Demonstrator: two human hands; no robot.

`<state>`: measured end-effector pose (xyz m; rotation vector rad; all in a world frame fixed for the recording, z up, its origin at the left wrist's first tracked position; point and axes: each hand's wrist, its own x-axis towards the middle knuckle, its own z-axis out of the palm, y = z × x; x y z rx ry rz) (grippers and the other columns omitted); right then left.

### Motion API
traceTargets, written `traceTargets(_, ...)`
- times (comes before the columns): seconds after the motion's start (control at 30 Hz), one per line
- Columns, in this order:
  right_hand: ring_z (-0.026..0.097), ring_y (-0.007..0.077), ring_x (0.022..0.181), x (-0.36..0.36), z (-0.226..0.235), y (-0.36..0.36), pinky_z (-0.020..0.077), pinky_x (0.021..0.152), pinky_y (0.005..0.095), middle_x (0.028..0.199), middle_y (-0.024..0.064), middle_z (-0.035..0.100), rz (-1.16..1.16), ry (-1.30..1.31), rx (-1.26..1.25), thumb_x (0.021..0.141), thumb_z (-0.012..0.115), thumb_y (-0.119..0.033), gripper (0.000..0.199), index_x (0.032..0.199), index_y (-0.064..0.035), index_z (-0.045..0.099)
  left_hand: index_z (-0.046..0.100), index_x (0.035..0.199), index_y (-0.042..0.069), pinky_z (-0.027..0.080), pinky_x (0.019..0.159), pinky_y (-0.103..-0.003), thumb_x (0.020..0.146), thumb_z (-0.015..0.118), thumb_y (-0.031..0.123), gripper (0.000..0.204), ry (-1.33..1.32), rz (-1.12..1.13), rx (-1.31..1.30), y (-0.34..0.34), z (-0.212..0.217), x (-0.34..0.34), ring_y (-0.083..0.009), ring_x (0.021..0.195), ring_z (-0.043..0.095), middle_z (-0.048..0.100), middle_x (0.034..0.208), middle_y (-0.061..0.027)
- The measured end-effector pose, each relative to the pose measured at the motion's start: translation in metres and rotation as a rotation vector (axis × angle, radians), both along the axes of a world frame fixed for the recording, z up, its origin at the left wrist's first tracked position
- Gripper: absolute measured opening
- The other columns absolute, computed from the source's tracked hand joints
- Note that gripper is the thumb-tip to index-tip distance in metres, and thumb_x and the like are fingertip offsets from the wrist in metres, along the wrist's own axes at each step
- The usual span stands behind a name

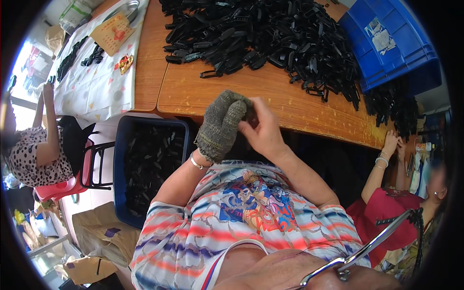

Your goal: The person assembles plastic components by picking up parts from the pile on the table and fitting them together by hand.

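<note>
Both hands meet just below the near edge of the wooden worktop (290, 108), raised in front of the chest with elbows bent. The left hand (221, 126), in a grey knitted glove with a thin bracelet at the wrist, has its fingers curled over. The bare right hand (261, 130) faces it, fingers bent and pinched toward the gloved fingertips. A small dark piece (249, 112) shows between them, mostly hidden, so its shape cannot be told, nor which hand truly grips it.

A large heap of black plastic clips (270, 34) covers the far side of the worktop. A blue crate (386, 43) with a pale torn label on its wall stands at the far right corner. Below the left edge sits a dark blue bin (145, 169) holding more black pieces. On a cloth-covered table to the left lies a tan card with a red mark (112, 33). Other people's hands work at either side.
</note>
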<state>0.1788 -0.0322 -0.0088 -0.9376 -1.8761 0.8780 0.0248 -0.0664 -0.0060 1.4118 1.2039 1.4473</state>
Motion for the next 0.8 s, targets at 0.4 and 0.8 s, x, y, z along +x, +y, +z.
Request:
traceTargets(0.4,0.068,0.0311,0.081,-0.058,0.008,0.011,0.0523,0.069,0.0425,0.085,0.0133,0.065,0.559,-0.152,-0.069,0.083,0.084,-0.033,0.039,0.103,-0.0045,0.066,0.069,0.097,0.0,0.051,0.067,-0.033,0.105,0.058,0.022,0.026,-0.43,0.194,-0.181,-0.053,-0.01,-0.077,-0.0207,0.071,0.063,0.066,0.083,-0.0099)
traceTargets(0.8,0.069,0.0242,0.086,-0.046,0.009,0.124,0.059,0.07,0.0372,0.1,0.0084,0.062,0.082,-0.429,0.703,0.079,0.079,-0.006,0.028,0.106,-0.0082,0.073,0.075,0.115,0.004,0.056,0.086,-0.04,0.094,0.07,0.01,0.022,0.737,0.607,0.018,-0.052,0.003,-0.115,-0.0319,0.096,0.072,0.073,0.104,-0.0171)
